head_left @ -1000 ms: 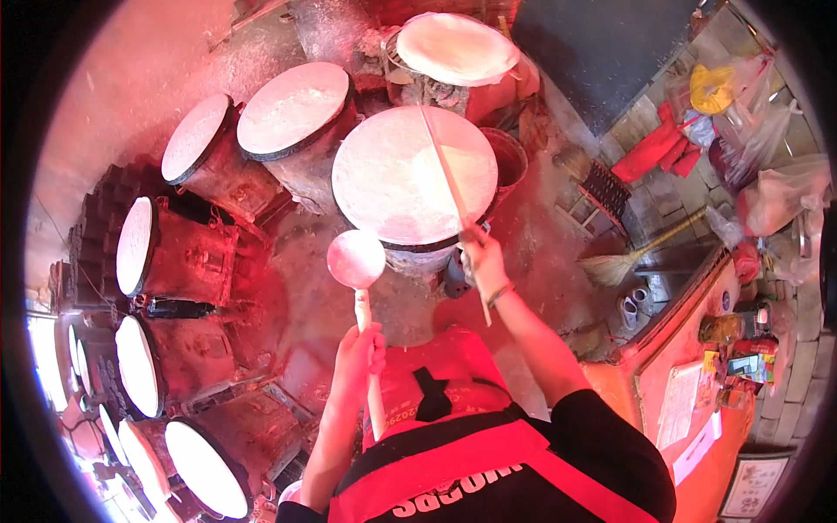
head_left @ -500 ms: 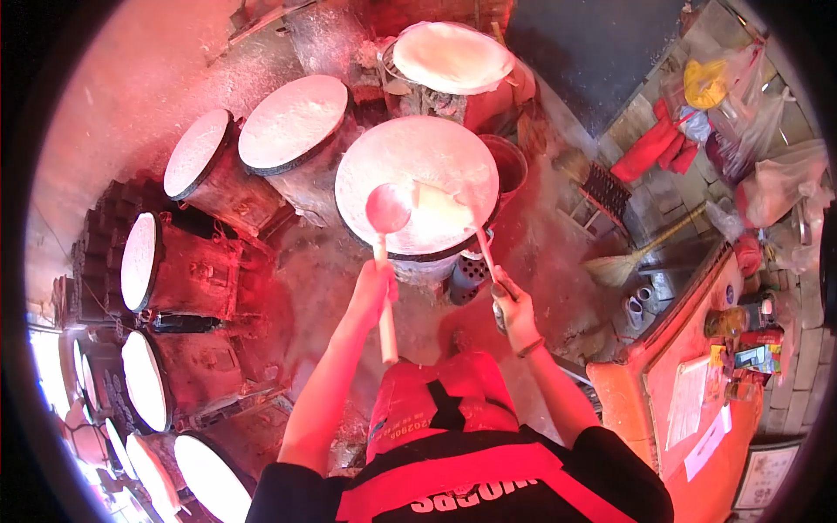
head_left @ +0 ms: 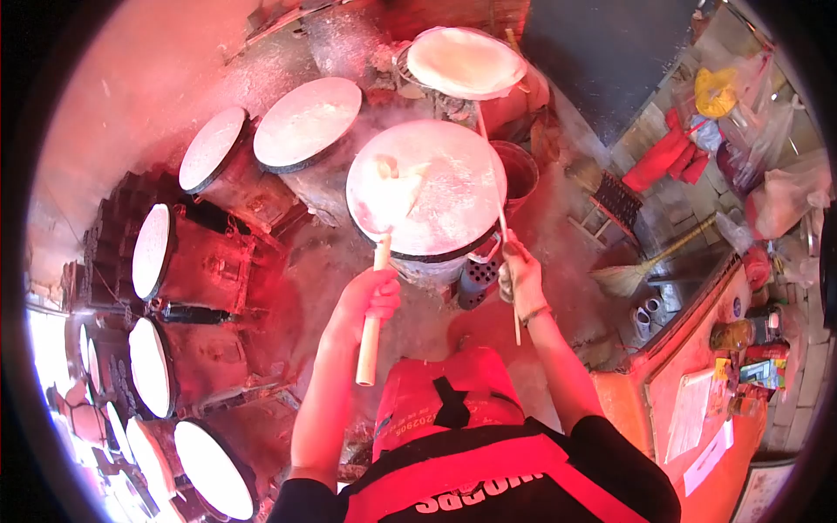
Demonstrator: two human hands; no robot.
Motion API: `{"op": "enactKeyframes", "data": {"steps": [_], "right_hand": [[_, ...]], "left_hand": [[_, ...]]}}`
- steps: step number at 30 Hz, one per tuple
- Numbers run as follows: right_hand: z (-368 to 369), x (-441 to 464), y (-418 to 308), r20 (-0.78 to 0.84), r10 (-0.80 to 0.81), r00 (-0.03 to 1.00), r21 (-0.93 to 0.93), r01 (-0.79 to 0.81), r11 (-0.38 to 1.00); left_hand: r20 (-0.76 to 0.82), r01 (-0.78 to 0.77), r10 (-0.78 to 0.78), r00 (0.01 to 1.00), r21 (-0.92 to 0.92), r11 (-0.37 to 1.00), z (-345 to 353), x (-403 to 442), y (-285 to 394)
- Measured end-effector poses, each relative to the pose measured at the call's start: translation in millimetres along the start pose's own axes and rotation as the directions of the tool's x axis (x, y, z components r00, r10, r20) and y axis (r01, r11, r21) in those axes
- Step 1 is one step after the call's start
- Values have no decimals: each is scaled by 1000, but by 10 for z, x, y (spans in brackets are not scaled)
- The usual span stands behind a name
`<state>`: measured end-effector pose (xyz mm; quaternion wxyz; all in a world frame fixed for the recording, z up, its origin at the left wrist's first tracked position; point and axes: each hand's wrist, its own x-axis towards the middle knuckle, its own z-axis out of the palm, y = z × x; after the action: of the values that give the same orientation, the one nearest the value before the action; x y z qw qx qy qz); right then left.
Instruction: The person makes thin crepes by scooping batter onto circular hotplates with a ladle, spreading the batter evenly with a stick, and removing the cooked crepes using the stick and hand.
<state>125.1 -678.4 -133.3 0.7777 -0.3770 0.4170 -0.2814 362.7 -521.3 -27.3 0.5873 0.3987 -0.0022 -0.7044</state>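
Observation:
In the head view, my left hand (head_left: 370,295) is closed around the pale wooden handle of a ladle (head_left: 368,349). Its bowl lies over the near left part of a large round griddle (head_left: 462,200), blurred and hard to separate from the pale surface. A bright cream-coloured patch (head_left: 399,185), perhaps batter, shows beside it on the griddle. My right hand (head_left: 521,277) grips a long thin stick (head_left: 500,202) at the griddle's right edge. The stick slants up along that edge, and its lower end pokes out below my fingers.
Behind stands another stove topped with a pale round flatbread (head_left: 466,63). Several more round griddles (head_left: 308,122) on stoves curve round to the left. A bucket (head_left: 516,170) and a perforated cylinder (head_left: 478,283) stand close by. Rightward are a broom (head_left: 641,270) and an orange table (head_left: 636,392).
The ladle's bowl has moved left and nearer to me. My right hand has risen slightly, and the stick now points up past the griddle's right edge. The cream patch looks differently shaped.

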Motion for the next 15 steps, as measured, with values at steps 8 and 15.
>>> {"op": "enactKeyframes", "data": {"steps": [8, 15], "right_hand": [[-154, -214, 839, 291, -404, 867, -501, 498, 707], [85, -171, 205, 333, -213, 919, -609, 382, 695]], "left_hand": [[-198, 13, -63, 978, -242, 970, -300, -294, -193], [-519, -431, 254, 816, -253, 866, -626, -1175, -515]]}}
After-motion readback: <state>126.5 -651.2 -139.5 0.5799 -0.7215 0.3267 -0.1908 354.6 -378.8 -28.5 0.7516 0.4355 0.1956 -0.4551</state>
